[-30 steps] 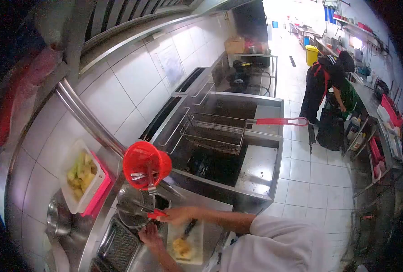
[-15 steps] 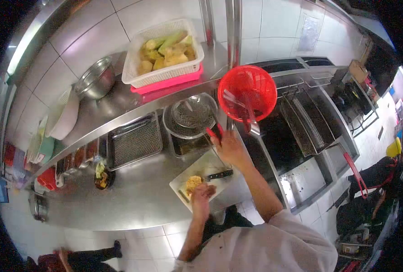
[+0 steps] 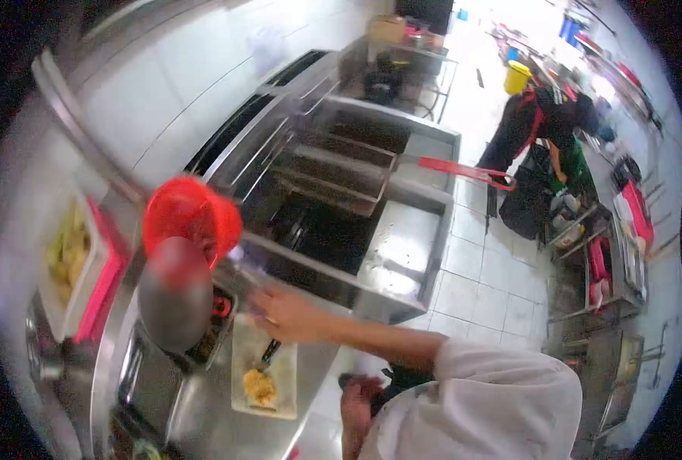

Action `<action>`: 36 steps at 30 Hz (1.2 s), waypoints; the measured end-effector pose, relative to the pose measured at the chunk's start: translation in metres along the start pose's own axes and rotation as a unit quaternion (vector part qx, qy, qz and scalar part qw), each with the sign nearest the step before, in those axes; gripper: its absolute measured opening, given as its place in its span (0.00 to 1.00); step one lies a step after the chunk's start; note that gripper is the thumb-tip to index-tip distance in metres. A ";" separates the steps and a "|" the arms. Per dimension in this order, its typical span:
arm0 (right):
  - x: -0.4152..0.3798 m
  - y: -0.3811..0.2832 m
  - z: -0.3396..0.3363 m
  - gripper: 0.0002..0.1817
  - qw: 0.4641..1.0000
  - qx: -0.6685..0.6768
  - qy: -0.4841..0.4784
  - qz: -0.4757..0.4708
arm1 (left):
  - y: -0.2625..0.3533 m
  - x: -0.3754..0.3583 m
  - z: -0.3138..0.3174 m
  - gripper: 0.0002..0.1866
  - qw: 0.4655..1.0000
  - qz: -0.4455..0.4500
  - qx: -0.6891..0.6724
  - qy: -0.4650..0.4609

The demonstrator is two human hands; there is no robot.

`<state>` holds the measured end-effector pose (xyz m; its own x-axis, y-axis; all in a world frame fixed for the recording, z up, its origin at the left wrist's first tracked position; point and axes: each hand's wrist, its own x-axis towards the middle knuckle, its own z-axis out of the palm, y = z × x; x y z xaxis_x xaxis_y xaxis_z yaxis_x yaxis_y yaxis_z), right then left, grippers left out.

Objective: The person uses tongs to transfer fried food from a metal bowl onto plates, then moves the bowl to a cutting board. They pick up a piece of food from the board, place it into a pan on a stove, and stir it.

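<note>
My right hand (image 3: 281,313) reaches forward over the far end of the white cutting board (image 3: 241,395), beside the fryer. Its fingers look stretched out and somewhat blurred, with nothing visible in them. My left hand (image 3: 361,399) is low, close to my body and off the board's right side; its fingers are too blurred to read. On the board lie a golden, crumbly-looking piece of food (image 3: 259,388) and a black-handled knife (image 3: 270,351). Left of the board, red handle loops (image 3: 221,307) rest over a tray.
A red plastic basket (image 3: 168,207) stands by the fryer (image 3: 333,264), beside a blurred grey rounded shape (image 3: 174,307). A red-handled fryer basket (image 3: 464,167) sticks out over the aisle. A white basket of produce (image 3: 69,257) is at left. Another person (image 3: 537,134) bends farther back.
The view has swung right toward the fryer and aisle. My right hand has left the red-handled tool. My left hand has moved from the food back toward my body.
</note>
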<state>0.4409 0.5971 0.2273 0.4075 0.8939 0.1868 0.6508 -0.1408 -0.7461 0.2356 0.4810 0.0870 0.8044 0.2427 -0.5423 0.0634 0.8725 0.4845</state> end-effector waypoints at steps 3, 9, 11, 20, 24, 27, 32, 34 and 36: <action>-0.082 0.039 -0.043 0.18 0.995 0.031 -0.046 -0.085 | -0.007 0.016 0.052 0.21 0.992 -0.070 -0.088 -0.050; -0.300 0.186 -0.168 0.19 0.997 -0.014 -0.058 -0.055 | -0.076 0.103 0.189 0.28 0.951 -0.240 -0.157 -0.113; -0.373 0.274 -0.222 0.17 0.991 -0.081 -0.088 0.061 | -0.120 0.149 0.243 0.25 0.941 -0.242 -0.001 -0.238; -0.405 0.475 -0.481 0.17 0.930 -0.114 -0.014 0.348 | -0.204 0.272 0.395 0.22 0.888 -0.169 0.412 -0.116; -0.298 0.562 -0.563 0.15 0.963 -0.066 0.046 0.256 | -0.219 0.338 0.476 0.23 0.867 -0.181 0.460 -0.063; -0.232 0.625 -0.632 0.16 0.974 -0.009 0.040 0.224 | -0.255 0.425 0.527 0.22 0.898 -0.088 0.407 -0.140; -0.221 0.770 -0.728 0.18 0.956 0.083 0.029 0.279 | -0.279 0.618 0.635 0.22 0.898 -0.129 0.403 -0.118; -0.257 0.832 -0.772 0.17 0.960 0.067 0.024 0.270 | -0.265 0.673 0.692 0.22 0.870 -0.132 0.461 -0.117; -0.287 0.885 -0.816 0.16 0.945 -0.056 -0.029 0.320 | -0.247 0.717 0.743 0.20 0.909 -0.082 0.376 -0.163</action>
<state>1.4227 -0.1314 0.0351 0.7069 0.6321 -0.3175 0.3477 -0.7014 -0.6222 1.2352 0.1241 0.0883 0.8722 -0.1095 -0.4767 0.4850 0.3204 0.8137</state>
